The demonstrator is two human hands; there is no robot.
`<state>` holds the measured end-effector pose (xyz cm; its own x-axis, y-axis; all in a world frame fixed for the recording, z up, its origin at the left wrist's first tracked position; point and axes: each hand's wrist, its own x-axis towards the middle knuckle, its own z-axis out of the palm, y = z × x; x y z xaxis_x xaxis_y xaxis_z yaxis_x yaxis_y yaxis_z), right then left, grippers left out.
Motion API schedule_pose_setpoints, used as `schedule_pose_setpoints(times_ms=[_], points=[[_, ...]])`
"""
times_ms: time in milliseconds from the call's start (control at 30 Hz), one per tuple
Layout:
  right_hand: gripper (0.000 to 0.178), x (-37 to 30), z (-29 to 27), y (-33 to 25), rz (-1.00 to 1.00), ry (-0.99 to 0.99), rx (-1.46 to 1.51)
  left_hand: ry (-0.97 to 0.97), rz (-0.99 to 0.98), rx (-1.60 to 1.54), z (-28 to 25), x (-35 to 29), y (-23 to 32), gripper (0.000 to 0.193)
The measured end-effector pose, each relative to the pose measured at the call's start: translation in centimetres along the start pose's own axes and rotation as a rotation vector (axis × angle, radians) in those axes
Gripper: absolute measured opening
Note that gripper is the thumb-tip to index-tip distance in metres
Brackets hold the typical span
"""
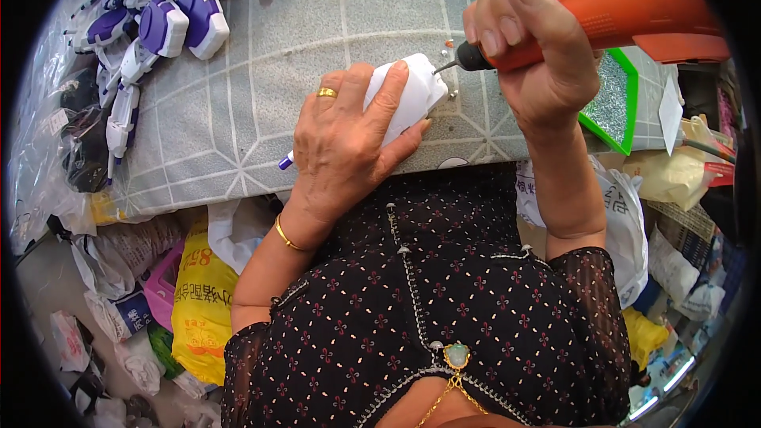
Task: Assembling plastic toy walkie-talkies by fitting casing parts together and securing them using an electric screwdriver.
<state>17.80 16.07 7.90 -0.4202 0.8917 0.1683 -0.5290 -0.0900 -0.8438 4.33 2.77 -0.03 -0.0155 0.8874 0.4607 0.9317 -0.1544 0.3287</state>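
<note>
My left hand [341, 135] presses a white plastic casing [414, 93] down on the grey patterned tablecloth, fingers spread over it and thumb along its near edge. A purple tip [286, 162] pokes out beyond the back of that hand. My right hand [547, 51] is wrapped round an orange-red power screwdriver [634, 4], held level from the right. Its thin bit [446, 66] points left and reaches the casing's right end; whether it sits in a screw is too small to tell. A few tiny metal pieces [453, 94] lie beside the casing.
Several white-and-purple plastic units [162, 28] are heaped at the far left, beside clear plastic wrap [43, 135]. A green-rimmed tray [632, 103] of small silvery screws lies right of my right wrist. Bags, including a yellow one [202, 301], crowd below the table's near edge.
</note>
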Motion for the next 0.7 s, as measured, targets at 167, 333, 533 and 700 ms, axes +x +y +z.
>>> schedule_pose_setpoints(times_ms=[167, 333, 533, 700], points=[[0.025, 0.5, 0.1, 0.4, 0.028, -0.005, 0.016, 0.002, 0.018, 0.017, 0.2, 0.2, -0.3, 0.062], [0.024, 1.3, 0.2, 0.5, 0.036, -0.091, -0.071, -0.016, 0.015, 0.014, 0.3, 0.5, -0.5, 0.063], [0.019, 1.3, -1.0, 0.5, -0.058, -0.202, -0.336, -0.022, 0.021, 0.055, -0.1, 0.8, -0.2, 0.061], [0.023, 1.2, -0.4, -0.1, -0.055, -0.363, -0.180, -0.018, 0.010, 0.013, -0.6, 0.4, 0.0, 0.059]])
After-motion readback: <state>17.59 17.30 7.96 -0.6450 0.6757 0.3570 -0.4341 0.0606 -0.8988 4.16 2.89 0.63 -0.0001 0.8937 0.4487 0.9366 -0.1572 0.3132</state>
